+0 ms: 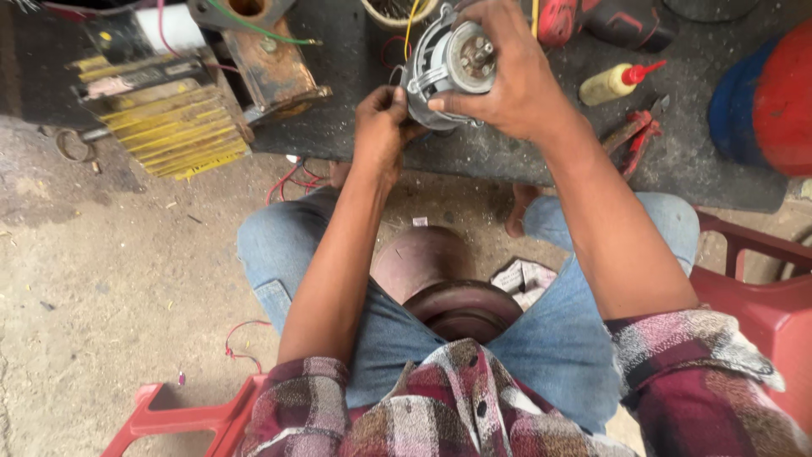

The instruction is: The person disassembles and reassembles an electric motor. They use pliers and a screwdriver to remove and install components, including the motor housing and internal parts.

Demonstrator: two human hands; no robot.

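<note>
The right hand (pixel 507 80) is wrapped over the top of a small electric motor (pixel 448 68), its fingers closed around the grey metal housing and holding it just above the dark bench (pixel 507 152), with the shaft end turned up toward the camera. The left hand (pixel 382 118) comes in from below and to the side, its fingers pinched shut against the lower edge of the housing, though what they pinch, if anything, is too small to make out. Thin yellow and red wires trail from behind the motor toward a round container (pixel 397 10) at the far edge of the bench. The motor looks partly assembled: the end cover and shaft are in place, but the wires are loose and not connected to anything visible, so work on it seems to be somewhere in the middle. To the right lie a small yellow bottle with a red nozzle (pixel 617 82) and red-handled pliers (pixel 634 135), both untouched and well apart from the hands. A yellow-finned metal block (pixel 169 127) sits at the left of the bench.
</note>
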